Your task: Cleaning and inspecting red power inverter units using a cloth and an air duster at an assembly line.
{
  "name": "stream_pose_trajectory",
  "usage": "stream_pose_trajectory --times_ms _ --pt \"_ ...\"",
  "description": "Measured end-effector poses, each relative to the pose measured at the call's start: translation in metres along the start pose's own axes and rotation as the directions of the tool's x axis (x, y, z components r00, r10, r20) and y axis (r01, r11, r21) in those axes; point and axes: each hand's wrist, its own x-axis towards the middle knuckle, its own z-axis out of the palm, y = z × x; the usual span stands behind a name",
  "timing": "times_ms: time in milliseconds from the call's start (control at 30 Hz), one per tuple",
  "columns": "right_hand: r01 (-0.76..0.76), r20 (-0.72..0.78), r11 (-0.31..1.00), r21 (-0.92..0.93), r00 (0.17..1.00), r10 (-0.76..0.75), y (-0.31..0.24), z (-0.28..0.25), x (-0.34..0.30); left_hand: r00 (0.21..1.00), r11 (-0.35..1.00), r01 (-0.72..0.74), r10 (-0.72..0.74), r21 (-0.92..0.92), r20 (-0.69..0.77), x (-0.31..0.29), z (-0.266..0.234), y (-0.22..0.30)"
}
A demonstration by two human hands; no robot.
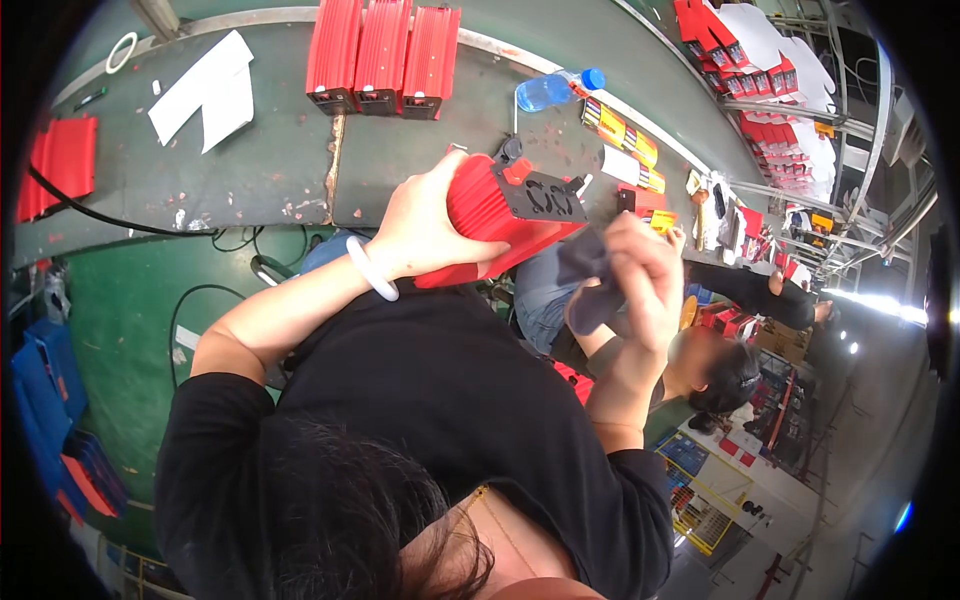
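My left hand (415, 228) grips a red power inverter (474, 200) with a ribbed case, tilted in front of my chest at the bench's near edge. Its black end panel (545, 200) has two round fan openings, and a red and a black terminal stick out beside it. Slightly blurred, my right hand (648, 275) is closed on a dark grey cloth (588, 262) just right of that end panel. Whether the cloth touches the inverter, I cannot tell. Three similar red inverters (382, 60) stand side by side on the bench beyond my left hand.
The green bench (270, 165) bears white paper (215, 90), a water bottle (548, 92), yellow-and-red boxes (620, 132) and a red case (68, 165) at far left. A black cable (110, 220) crosses its edge. Another person (715, 375) sits close on my right; loaded shelves (780, 100) stand beyond.
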Motion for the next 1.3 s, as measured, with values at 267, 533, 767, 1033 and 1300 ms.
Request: stream_pose_trajectory --times_ms 267,533,767,1033,1300 --pt "-0.050 -0.667 0.999 0.019 0.743 0.050 0.060 0.025 -0.017 0.881 0.385 0.377 -0.431 -0.843 0.197 0.029 -0.011 -0.025" --pt "0.170 -0.882 0.978 0.118 0.470 0.025 0.073 0.022 -0.032 0.796 -0.212 0.418 -0.382 -0.883 0.469 0.071 -0.016 -0.008" --pt "0.162 -0.759 0.959 0.230 0.646 0.073 0.070 0.032 -0.008 0.775 -0.204 0.439 -0.408 -0.875 0.483 0.090 -0.013 0.009" --pt "0.127 -0.710 0.960 0.250 0.698 0.093 0.098 0.015 0.007 0.826 -0.136 0.401 -0.373 -0.906 0.421 0.107 0.013 0.019" --pt "0.167 -0.474 0.665 0.728 0.823 0.313 0.143 -0.012 0.034 0.851 0.167 0.301 -0.492 -0.939 0.185 0.129 0.053 0.048"
